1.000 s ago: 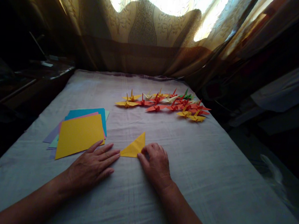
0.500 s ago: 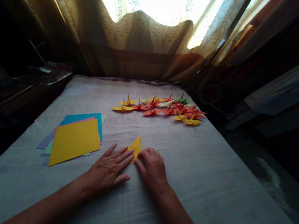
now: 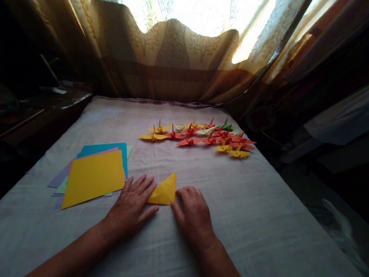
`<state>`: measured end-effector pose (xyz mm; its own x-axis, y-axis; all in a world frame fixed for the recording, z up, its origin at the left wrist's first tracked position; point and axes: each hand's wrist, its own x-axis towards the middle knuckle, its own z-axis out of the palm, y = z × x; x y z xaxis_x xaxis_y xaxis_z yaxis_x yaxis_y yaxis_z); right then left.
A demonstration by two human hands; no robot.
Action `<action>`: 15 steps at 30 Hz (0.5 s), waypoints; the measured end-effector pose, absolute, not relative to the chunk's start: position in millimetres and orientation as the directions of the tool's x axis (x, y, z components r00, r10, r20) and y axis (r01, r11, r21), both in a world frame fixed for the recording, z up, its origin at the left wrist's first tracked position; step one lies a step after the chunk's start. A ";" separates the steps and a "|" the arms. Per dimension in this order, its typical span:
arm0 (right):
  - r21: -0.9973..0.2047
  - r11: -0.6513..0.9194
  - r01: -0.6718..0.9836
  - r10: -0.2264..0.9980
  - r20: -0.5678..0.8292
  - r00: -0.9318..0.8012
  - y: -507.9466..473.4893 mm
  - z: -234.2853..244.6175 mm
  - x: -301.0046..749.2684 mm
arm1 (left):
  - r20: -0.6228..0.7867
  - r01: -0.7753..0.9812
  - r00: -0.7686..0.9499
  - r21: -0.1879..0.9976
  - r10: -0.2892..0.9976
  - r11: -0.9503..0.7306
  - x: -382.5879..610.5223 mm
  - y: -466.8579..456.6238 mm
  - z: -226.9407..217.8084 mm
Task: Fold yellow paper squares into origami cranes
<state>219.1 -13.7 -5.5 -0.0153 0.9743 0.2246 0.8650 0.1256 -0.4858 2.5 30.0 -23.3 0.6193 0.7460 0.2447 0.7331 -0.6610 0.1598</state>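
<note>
A small yellow folded paper (image 3: 165, 191), triangular in outline, lies on the cloth between my two hands. My left hand (image 3: 134, 198) rests flat at its left side, fingers stretched out and touching its left corner. At the paper's right edge, my right hand (image 3: 196, 210) has its fingers curled, with thumb and forefinger pinched on the lower right edge. Left of my left hand is a stack of coloured paper sheets (image 3: 95, 178), a yellow one on top, with blue, pink, green and purple edges showing beneath.
Several folded paper cranes (image 3: 189, 141) in red, yellow, white and green stand grouped toward the far right of the cloth-covered surface (image 3: 148, 256). A patterned curtain (image 3: 173, 47) hangs behind. A dark side table (image 3: 68, 96) stands at the left.
My left hand has slid left off the middle of the yellow paper, uncovering more of it. My right hand stays at the right edge. The whole view has shifted slightly.
</note>
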 end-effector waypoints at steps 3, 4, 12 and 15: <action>-0.415 0.112 0.903 0.978 0.207 -0.026 -14.8 -3.5 218.5 | 0.245 0.734 0.587 0.242 0.772 -0.635 8.4 30.9 -23.5; -0.404 0.108 0.908 0.979 0.202 -0.026 -14.9 -2.6 218.5 | 0.247 0.733 0.572 0.276 0.783 -0.622 10.1 31.4 -23.2; -0.417 0.131 0.899 0.962 0.273 -0.014 -13.8 -6.5 217.7 | 0.206 0.606 0.454 0.642 0.867 -0.470 30.5 28.2 -1.1; -0.441 0.115 0.890 0.945 0.324 0.038 -13.0 -9.6 217.0 | 0.180 0.529 0.418 0.749 0.891 -0.399 37.9 19.5 7.0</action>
<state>217.0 -13.0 -9.6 0.0379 0.9453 0.3239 0.8901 0.1154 -0.4409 37.9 19.5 7.0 0.4176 0.8906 0.1800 0.5290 -0.3994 0.7488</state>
